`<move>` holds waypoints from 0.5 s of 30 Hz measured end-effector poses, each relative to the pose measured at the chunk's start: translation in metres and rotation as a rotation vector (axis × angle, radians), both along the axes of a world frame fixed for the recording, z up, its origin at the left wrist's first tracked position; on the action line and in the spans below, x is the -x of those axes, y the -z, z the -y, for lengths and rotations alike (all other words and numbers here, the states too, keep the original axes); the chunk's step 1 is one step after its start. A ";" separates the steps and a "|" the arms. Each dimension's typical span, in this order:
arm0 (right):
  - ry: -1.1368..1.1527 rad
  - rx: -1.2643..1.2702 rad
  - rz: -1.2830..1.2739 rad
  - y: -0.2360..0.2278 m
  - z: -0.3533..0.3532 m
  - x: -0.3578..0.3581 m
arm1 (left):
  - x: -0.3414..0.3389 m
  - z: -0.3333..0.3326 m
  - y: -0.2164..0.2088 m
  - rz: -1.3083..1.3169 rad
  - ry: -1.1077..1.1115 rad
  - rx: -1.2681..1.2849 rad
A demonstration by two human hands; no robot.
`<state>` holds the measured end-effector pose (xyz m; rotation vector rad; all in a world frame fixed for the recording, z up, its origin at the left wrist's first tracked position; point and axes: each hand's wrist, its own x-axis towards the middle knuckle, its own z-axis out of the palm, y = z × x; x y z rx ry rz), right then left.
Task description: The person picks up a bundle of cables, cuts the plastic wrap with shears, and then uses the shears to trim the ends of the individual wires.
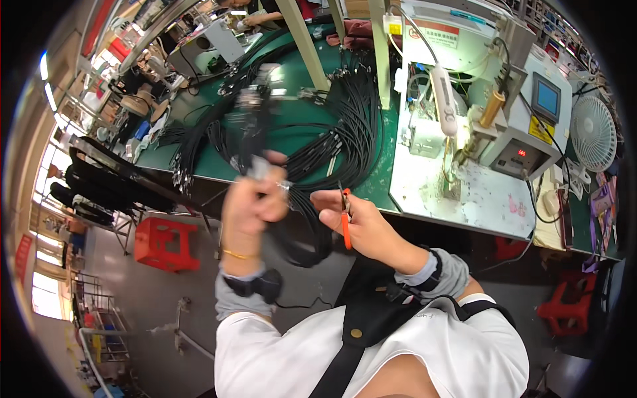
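My left hand (255,202) is closed around a bundle of black cables (251,142) at the table's front edge. The upper end of that bundle, with shiny metal ends, is smeared by motion; its lower loop hangs over the edge. Close to its right, my right hand (361,225) is wrapped around orange-handled cutters (346,231), whose dark jaws point up and away from me. Whether the tool is nippers or scissors is unclear. Behind both hands a large coil of black cables (355,113) lies on the green table (298,109).
At the right, a white bench (488,205) carries a machine with a small screen (547,97) and a hanging white device (442,99). Beyond stands a white fan (594,132). Red stools (166,244) are on the floor. More black cables (113,179) hang at the left. A person works across the table.
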<state>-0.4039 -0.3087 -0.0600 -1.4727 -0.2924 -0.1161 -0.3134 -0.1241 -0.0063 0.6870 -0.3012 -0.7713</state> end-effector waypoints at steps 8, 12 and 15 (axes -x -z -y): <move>-0.433 0.520 -0.186 0.036 0.048 0.065 | 0.067 0.074 0.025 -0.037 -0.092 -0.163; 0.020 0.195 -0.100 0.045 0.055 0.087 | 0.091 0.095 0.039 0.167 -0.164 -0.244; 0.359 -0.044 0.022 0.034 0.078 0.105 | 0.115 0.109 0.054 0.320 -0.154 -0.356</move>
